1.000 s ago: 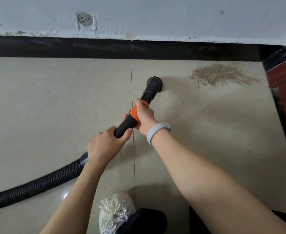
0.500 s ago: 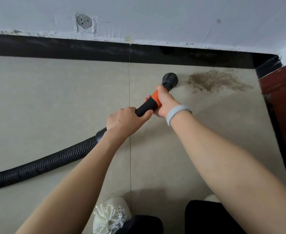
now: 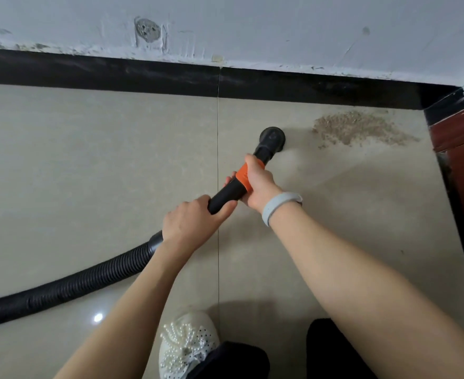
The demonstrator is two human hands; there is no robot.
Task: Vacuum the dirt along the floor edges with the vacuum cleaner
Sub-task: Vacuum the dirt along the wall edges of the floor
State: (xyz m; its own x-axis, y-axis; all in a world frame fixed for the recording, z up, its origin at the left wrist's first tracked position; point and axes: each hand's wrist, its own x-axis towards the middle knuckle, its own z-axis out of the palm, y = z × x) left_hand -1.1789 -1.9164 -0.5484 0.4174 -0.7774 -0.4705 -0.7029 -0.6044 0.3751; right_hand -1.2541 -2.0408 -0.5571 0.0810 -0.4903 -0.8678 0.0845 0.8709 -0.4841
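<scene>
Right hand point(image 3: 258, 184): fingers wrapped tight round the orange collar point(image 3: 244, 178) of the vacuum wand point(image 3: 226, 194). Left hand point(image 3: 191, 222): clenched round the black wand just behind, at 7 o'clock from the right, where the ribbed hose point(image 3: 69, 287) joins. Round nozzle point(image 3: 271, 138) sits at 1 o'clock from the right hand's fingers, on the tile floor point(image 3: 88, 165). Dirt pile point(image 3: 359, 128) lies at 3 o'clock from the nozzle, near but apart, beside the black skirting point(image 3: 307, 87).
</scene>
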